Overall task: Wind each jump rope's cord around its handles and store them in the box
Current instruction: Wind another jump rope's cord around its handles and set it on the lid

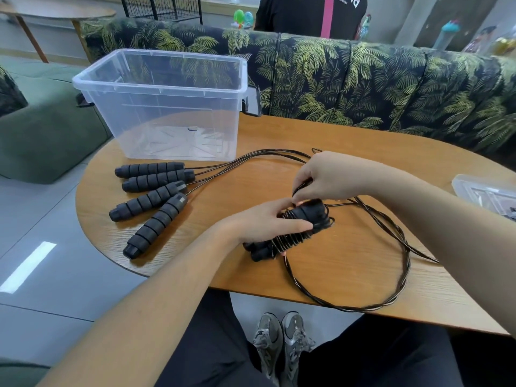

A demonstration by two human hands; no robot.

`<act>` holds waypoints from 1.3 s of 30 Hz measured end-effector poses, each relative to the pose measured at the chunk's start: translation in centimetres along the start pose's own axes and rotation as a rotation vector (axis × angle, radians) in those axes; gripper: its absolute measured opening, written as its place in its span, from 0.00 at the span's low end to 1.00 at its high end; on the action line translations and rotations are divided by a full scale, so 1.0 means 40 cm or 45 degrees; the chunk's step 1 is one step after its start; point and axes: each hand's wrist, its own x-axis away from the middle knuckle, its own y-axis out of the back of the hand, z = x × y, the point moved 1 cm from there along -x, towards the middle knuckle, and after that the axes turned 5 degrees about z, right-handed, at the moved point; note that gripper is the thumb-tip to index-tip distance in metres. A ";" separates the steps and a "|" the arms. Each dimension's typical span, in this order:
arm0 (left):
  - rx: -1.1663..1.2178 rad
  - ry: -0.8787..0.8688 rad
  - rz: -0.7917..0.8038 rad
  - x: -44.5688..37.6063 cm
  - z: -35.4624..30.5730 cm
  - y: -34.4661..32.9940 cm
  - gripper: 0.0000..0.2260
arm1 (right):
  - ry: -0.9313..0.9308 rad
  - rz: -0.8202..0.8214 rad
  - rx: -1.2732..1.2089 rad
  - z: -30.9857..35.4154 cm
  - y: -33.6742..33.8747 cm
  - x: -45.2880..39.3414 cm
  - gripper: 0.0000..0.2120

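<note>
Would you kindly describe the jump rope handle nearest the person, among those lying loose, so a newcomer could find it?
Start at the clear box on the wooden table. Four black handles fan out in front of it. The nearest handle is the lowest, angled most steeply toward the table edge, untouched by the left hand or right hand.

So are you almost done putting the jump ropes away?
Not yet. The clear box holds nothing. The left hand holds one pair of handles while the right hand winds cord round them; much cord is loose. Four more handles lie unwound beside the box.
</note>
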 end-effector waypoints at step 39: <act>0.931 -0.055 -0.576 -0.002 -0.005 -0.093 0.08 | 0.179 -0.507 -0.954 -0.025 -0.166 0.122 0.13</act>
